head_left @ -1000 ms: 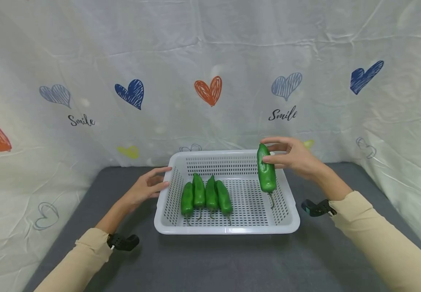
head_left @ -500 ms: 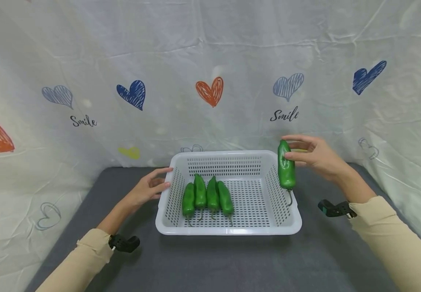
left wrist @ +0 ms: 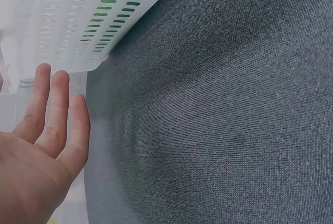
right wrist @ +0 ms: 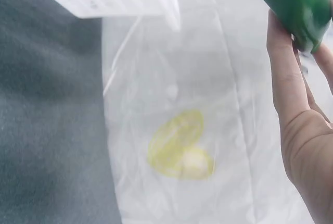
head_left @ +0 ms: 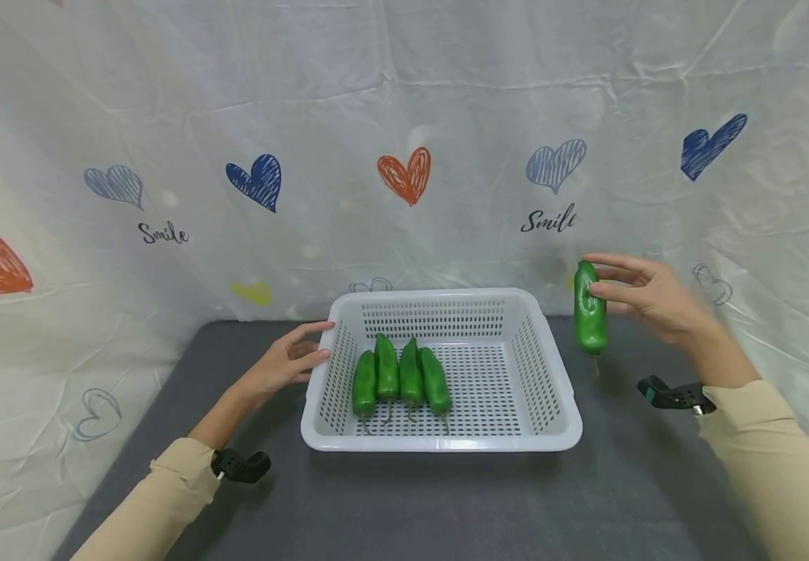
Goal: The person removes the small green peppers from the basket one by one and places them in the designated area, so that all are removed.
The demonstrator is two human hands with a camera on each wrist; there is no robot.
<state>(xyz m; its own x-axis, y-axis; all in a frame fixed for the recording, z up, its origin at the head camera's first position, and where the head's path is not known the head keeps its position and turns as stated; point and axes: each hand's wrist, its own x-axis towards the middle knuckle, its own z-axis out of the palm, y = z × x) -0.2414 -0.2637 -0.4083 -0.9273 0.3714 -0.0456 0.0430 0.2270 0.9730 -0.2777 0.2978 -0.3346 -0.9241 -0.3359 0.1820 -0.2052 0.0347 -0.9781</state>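
A white plastic basket (head_left: 439, 445) with perforated walls sits on the grey table. Several green chili peppers (head_left: 411, 380) lie side by side in its left half, stems towards the person. At the basket's left rim is the left hand (head_left: 280, 366), its thumb and forefinger touching the edge. In the left wrist view its other fingers (left wrist: 79, 122) extend loosely beside the basket wall (left wrist: 67, 31). Beyond the basket's right side, the right hand (head_left: 650, 300) pinches another green chili pepper (head_left: 591, 318) near its tip. This pepper hangs upright above the table, stem down.
Dark grey cloth covers the table (head_left: 432, 506). Behind it hangs a white curtain (head_left: 334, 109) printed with hearts and the word Smile, close to the table's far edge. Each wrist wears a black strap device, such as the right one (head_left: 674, 395).
The right hand has carried its chili pepper to the right, from over the basket to outside its right rim. The left hand has stayed at the left rim; the other peppers lie as before.
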